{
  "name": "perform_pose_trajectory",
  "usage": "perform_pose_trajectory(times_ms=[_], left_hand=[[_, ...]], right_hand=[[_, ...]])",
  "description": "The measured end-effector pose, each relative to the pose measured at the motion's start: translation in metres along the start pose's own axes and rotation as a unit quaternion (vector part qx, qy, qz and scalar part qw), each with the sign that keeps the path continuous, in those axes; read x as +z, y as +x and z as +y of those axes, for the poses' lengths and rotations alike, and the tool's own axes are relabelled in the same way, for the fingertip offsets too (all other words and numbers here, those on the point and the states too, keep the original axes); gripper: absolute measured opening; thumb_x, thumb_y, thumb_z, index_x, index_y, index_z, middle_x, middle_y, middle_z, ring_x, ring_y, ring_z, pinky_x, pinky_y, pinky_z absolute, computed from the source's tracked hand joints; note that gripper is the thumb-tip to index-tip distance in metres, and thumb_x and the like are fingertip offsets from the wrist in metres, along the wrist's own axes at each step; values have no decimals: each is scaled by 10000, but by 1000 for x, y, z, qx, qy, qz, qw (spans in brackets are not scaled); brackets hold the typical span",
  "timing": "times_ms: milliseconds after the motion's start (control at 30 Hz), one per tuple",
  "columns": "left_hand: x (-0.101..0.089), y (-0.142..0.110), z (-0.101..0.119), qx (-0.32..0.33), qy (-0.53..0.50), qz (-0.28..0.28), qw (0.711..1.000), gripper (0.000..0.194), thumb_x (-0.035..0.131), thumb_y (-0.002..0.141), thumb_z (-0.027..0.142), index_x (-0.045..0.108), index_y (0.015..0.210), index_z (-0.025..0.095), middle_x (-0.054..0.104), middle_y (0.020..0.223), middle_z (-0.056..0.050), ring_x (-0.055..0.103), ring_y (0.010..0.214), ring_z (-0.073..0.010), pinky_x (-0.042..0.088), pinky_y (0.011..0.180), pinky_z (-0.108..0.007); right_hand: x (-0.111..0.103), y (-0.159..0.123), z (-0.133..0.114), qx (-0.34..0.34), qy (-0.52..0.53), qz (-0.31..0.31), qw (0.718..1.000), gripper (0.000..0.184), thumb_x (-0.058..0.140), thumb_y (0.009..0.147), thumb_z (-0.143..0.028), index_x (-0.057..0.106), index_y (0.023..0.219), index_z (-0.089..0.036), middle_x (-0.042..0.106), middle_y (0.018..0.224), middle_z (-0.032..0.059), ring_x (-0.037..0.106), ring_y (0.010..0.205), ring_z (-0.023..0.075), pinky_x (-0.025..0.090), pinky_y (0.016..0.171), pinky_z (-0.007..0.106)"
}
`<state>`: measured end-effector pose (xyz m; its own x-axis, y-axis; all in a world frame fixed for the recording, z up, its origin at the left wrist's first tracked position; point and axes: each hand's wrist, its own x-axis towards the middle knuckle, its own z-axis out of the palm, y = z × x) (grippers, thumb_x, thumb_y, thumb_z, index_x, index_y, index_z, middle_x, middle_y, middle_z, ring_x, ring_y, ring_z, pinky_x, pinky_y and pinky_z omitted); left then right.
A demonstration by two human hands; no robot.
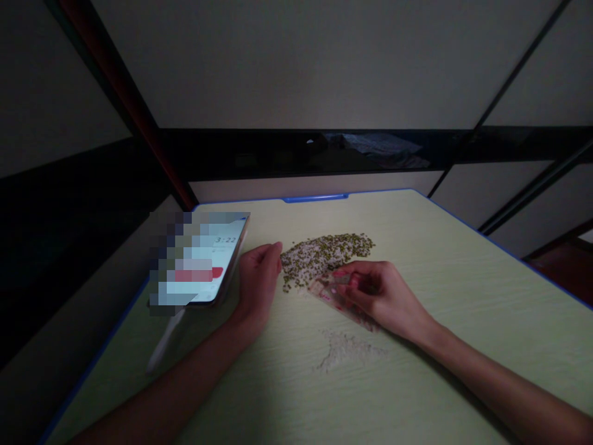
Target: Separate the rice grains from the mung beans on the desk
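A spread-out pile of green mung beans mixed with pale, rice-like grains [319,256] lies in the middle of the table. My left hand [259,281] rests at the pile's left end, fingers curled in and thumb uppermost; whatever may be inside it is hidden. On the pile's near right side, my right hand [386,296] is closed in a pinch on a clear plastic bag with pink print [340,296]. The bag lies slanted, its upper left part touching the pile's edge. Closer to me is a thin scatter of pale grains [349,351].
A lit phone [217,259], partly blurred out, leans at the left on a white stick-like support [164,343]. The pale table [463,266] has a blue rim and a blue handle [315,198] at its far edge. Cabinet panels [315,68] stand behind it.
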<state>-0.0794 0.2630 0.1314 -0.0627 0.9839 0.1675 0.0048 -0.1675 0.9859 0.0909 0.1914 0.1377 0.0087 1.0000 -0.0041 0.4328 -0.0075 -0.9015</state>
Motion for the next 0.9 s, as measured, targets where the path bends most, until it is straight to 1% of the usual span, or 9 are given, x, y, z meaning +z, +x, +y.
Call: perform_pose_trajectory(times_ms=[133,300,500,633,900], left_hand=[[-1,-2,1,0,-3,-3,1000,340,556,689,334,362,441,204,291,426,48,224,422,-97,142,411,-272],[-1,-3,2,1,5,-2,1000,334,550,685,330,366,437,205,289,424,50,225,421,-97,142,410,-274],[0,-2,2,6,5,-5,1000,348,550,703,318,358,437,204,288,417,51,219,416,-97,141,415,-280],[0,0,1,6,7,-4,1000,343,549,698,325,359,437,208,292,419,50,225,420,-98,146,415,-283],[-1,-1,2,8,10,-3,1000,350,549,711,307,362,432,210,298,425,41,229,422,-106,147,420,-286]], right_hand=[[-1,2,-1,15,1,12,1000,355,550,678,-263,703,919,-51,489,506,-19,399,441,93,297,421,232],[1,5,-2,4,4,17,1000,336,552,680,-247,703,906,-50,464,486,-33,368,422,81,269,402,223],[4,7,-3,4,7,15,1000,326,545,691,-231,709,915,-62,491,490,-24,398,420,88,302,412,227],[4,7,-4,8,14,3,1000,330,545,695,-226,711,922,-55,485,490,-25,383,413,82,289,402,223],[5,8,-4,-15,-10,4,1000,324,544,711,-212,717,942,-65,511,498,-15,386,424,81,291,403,213]])
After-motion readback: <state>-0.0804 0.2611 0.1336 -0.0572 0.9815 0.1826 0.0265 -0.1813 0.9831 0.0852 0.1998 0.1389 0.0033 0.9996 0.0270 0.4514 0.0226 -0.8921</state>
